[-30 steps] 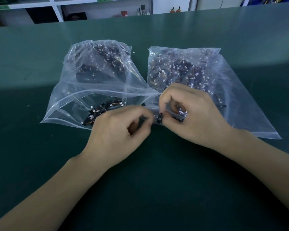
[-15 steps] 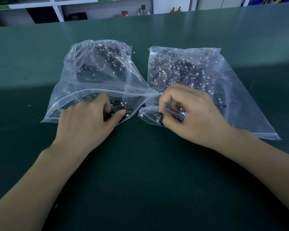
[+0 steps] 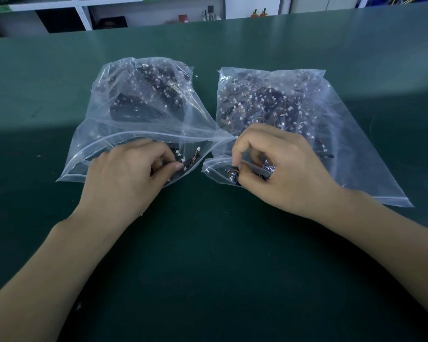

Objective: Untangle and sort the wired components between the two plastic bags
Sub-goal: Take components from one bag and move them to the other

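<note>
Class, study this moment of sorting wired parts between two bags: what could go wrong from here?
1. The right hand pinches a wired component at the right bag mouth; pulling may drag tangled neighbours out.
2. The left hand works among loose components at the left bag opening; small parts could spill onto the green table.

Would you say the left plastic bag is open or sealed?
Open: the left bag's mouth gapes, and the left hand reaches inside it.
</note>
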